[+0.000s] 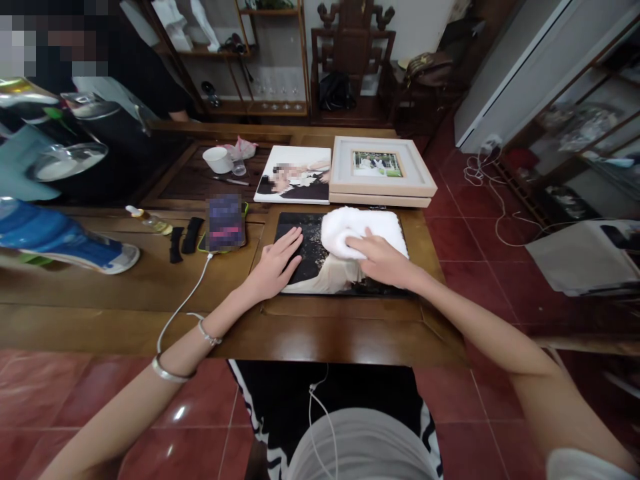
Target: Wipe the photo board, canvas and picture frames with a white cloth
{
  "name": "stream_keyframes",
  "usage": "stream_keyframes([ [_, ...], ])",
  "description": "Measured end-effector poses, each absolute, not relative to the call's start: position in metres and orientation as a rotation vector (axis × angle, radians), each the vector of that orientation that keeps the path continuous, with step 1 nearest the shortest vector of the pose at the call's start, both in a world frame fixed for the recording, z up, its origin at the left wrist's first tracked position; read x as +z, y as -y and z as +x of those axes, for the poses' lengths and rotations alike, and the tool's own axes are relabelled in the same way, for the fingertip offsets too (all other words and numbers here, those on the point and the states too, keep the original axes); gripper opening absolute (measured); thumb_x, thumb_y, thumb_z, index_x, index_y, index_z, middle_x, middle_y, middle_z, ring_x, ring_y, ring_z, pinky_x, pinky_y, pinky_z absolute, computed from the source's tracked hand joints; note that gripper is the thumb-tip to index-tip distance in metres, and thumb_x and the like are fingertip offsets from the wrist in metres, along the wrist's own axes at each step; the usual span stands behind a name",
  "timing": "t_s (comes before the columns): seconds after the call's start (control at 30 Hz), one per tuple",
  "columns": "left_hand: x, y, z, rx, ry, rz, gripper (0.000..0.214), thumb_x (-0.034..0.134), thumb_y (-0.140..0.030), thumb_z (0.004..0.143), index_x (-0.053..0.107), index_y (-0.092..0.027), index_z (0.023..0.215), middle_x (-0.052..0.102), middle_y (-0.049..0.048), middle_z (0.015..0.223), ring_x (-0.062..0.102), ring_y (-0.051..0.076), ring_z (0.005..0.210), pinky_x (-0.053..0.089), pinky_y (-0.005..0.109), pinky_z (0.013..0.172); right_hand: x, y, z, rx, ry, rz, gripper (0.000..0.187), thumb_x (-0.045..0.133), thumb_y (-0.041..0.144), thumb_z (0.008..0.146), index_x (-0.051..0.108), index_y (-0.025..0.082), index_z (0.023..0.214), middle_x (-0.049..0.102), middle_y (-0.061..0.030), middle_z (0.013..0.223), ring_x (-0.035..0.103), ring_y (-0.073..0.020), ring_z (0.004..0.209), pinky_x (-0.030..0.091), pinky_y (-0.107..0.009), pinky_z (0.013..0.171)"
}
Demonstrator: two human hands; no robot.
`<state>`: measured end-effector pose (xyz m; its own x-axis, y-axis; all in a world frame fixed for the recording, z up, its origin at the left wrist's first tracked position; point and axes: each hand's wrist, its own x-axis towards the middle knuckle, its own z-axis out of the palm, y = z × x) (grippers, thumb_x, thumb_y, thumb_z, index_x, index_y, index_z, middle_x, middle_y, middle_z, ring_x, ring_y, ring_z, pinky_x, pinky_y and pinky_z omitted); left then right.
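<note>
A dark photo panel (313,270) lies flat at the front of the wooden table, with a pale dress showing in its lower part. My left hand (277,263) rests on the panel's left side, fingers stretched out and holding nothing. A folded white cloth (370,227) covers much of the panel's upper right. My right hand (387,260) grips the cloth at its near edge, pressing it against the panel. Some of the picture is hidden under the cloth and my right hand.
Behind the panel are a white-edged photo canvas (295,175) and stacked framed pictures (383,167). To the left lie a phone (226,223) on a white cable, black straps (191,235), a dropper bottle (150,220) and a blue package (60,233). A white cup (217,160) stands farther back. Another person (145,67) is at far left.
</note>
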<state>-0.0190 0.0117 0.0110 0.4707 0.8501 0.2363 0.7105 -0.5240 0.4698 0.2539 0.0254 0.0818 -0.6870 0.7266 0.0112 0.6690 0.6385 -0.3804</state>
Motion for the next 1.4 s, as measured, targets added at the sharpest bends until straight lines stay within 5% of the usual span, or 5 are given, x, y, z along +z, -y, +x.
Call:
stream_keyframes([
  [0.23,0.009,-0.012,-0.019,0.590,-1.389,2.414,0.051,0.032,-0.037,0.101,0.038,-0.016,0.148,0.041,0.0173,0.152,0.032,0.030,0.144,0.031,0.054,0.111,0.095,-0.096,0.165,0.645,2.738,-0.868,0.038,0.039,0.006,0.074,0.058,0.015,0.105,0.068,-0.0115,0.112,0.059,-0.0251,0.093,0.042,-0.032,0.080],
  [0.9,0.015,-0.011,-0.018,0.625,-1.342,2.401,0.050,0.032,-0.037,0.102,0.035,-0.021,0.149,0.033,0.0156,0.157,0.028,0.027,0.146,0.031,0.053,0.110,0.081,-0.046,0.271,0.341,2.624,-1.371,0.030,0.041,0.006,0.071,0.056,0.017,0.093,0.065,-0.0091,0.080,0.057,-0.0285,0.078,0.039,-0.034,0.070],
  [1.17,0.014,-0.012,-0.019,0.617,-1.341,2.421,0.050,0.032,-0.035,0.102,0.036,-0.018,0.149,0.033,0.0165,0.156,0.027,0.027,0.147,0.031,0.053,0.111,0.067,-0.048,0.315,0.176,2.616,-1.486,0.038,0.038,0.002,0.073,0.055,0.015,0.103,0.069,-0.0164,0.098,0.061,-0.0359,0.107,0.041,-0.053,0.096],
  [1.27,0.014,-0.012,-0.019,0.613,-1.338,2.430,0.050,0.032,-0.035,0.102,0.035,-0.019,0.149,0.033,0.0161,0.157,0.027,0.027,0.147,0.031,0.054,0.111,0.059,-0.049,0.305,0.157,2.651,-1.413,0.044,0.039,-0.002,0.068,0.056,0.012,0.107,0.058,-0.0245,0.129,0.036,-0.0384,0.140,0.029,-0.066,0.106],
  [1.4,0.015,-0.011,-0.019,0.597,-1.339,2.436,0.050,0.032,-0.035,0.102,0.034,-0.019,0.150,0.032,0.0161,0.157,0.027,0.027,0.147,0.032,0.054,0.111,0.055,-0.045,0.286,0.183,2.714,-1.337,0.048,0.042,-0.004,0.068,0.057,0.010,0.112,0.047,-0.0267,0.143,0.020,-0.0408,0.146,0.022,-0.073,0.107],
])
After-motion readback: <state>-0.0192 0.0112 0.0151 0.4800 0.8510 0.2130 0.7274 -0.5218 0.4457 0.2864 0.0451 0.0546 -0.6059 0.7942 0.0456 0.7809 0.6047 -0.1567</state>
